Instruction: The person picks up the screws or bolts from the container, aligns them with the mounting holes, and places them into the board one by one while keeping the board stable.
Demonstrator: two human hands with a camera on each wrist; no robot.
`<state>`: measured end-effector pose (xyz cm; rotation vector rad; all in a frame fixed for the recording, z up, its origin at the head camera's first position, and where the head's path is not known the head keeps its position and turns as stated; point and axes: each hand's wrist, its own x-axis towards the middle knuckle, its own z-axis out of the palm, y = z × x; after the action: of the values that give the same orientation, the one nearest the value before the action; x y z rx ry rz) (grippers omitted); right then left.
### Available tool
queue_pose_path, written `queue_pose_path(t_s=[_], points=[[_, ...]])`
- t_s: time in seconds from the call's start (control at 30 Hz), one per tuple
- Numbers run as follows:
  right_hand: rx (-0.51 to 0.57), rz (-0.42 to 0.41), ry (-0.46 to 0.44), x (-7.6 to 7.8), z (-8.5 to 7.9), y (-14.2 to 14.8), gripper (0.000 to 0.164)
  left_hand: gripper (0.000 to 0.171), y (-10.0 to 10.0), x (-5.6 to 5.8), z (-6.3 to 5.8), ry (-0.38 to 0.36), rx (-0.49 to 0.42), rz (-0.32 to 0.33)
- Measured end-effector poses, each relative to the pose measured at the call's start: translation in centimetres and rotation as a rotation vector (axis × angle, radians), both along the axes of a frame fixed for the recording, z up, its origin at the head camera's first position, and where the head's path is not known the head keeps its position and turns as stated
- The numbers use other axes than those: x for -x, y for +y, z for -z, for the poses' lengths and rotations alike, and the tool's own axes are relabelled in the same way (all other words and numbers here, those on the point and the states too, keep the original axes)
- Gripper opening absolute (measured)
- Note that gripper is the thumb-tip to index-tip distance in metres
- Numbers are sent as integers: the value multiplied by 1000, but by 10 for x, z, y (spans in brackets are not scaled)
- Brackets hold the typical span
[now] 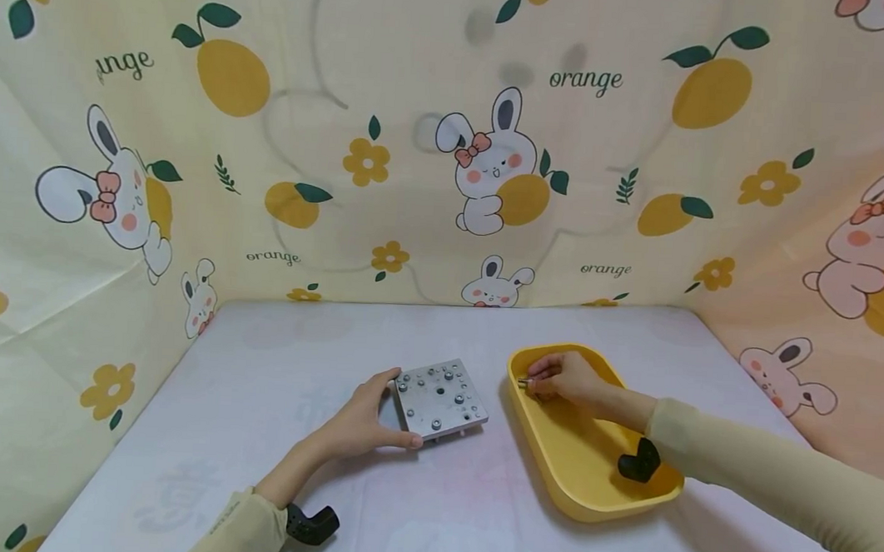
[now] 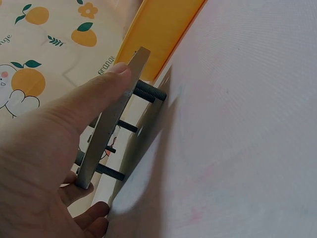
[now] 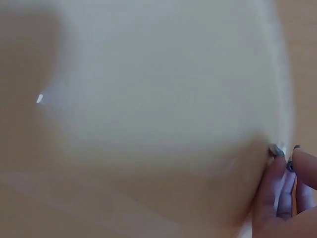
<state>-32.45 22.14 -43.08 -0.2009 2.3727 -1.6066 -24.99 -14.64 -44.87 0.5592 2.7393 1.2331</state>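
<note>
My left hand (image 1: pixel 363 418) grips the left side of a square silver metal plate (image 1: pixel 422 402), thumb at the near corner and fingers at the far one. Several socket-head screws stand in the plate. In the left wrist view, their dark threaded shanks (image 2: pixel 148 90) stick out beneath the plate, which is held tilted with its underside near the table. Inside the yellow tray (image 1: pixel 585 463), by its far left corner, my right hand (image 1: pixel 572 379) pinches a small metal screw (image 1: pixel 523 383). Small metal pieces (image 3: pixel 276 150) show blurred at its fingertips in the right wrist view.
The tray stands to the right of the plate on a white-covered table (image 1: pixel 272 367). A patterned cloth (image 1: pixel 422 75) with rabbits and oranges rises behind and at both sides. Black wrist pieces (image 1: pixel 312 525) sit at both sleeves.
</note>
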Motion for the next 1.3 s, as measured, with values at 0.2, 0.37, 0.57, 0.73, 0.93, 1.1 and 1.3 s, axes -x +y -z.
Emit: queue_pose_path(t_s=[0.2,0.37,0.57,0.73,0.93,1.1,1.3], points=[[30,31,13,-5,-11,4,24,120,1,-2,0,-11,-14,1],[101,63,20,-8,-35,10,29,120,1,-2,0,-9,-16,-2],[511,40,-117,-3,-63,12,24,120,0,-1,0,-3,-5,-5],[599,-66,-133,-9,-76,-11,18,120,1,-1,-2,-9,-3,-9],[543,-166,-142,-21,-77,-53,17,120,1,0,-2,-9,2,-10],[382,-206,-109,-19,-63,-80,21,121,0,1,-1,-4,8,-8],[213,-194,-88,-12,-45,-99,21,121,-1,1,0,-13,1,-3]])
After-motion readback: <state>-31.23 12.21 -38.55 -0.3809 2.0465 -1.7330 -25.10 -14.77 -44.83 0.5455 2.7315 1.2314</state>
